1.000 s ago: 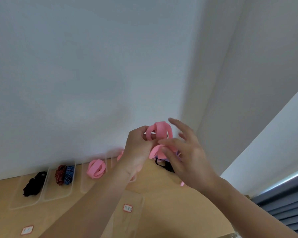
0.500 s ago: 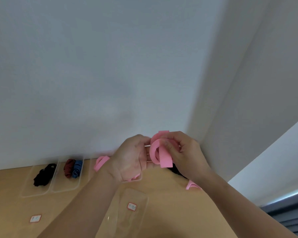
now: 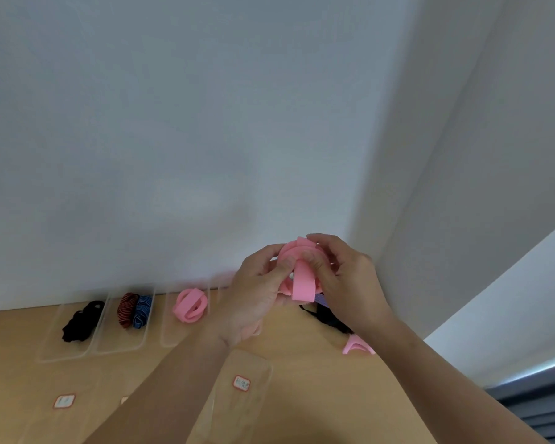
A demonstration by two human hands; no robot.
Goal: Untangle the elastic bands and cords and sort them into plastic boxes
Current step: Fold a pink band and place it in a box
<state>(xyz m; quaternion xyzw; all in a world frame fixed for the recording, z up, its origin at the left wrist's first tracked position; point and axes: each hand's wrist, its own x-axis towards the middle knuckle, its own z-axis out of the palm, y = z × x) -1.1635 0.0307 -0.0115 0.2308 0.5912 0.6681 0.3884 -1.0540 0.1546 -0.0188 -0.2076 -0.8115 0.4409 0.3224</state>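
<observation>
- Tabletop [image 3: 318,395]: we see clear plastic boxes [image 3: 122,339] ranged by the wall.
- Left hand [image 3: 253,302], right hand [image 3: 350,283]: our curled fingers pinch the pink elastic band [image 3: 302,283] from both sides.
- Pink elastic band: coiled, held between them above the tabletop.

pink elastic band [image 3: 302,283], coiled, held aloft

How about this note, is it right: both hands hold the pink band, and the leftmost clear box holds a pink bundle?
Not quite. The left hand and right hand do hold the pink band, but the leftmost clear box holds a black bundle, not a pink one. The head view shows it.
</observation>
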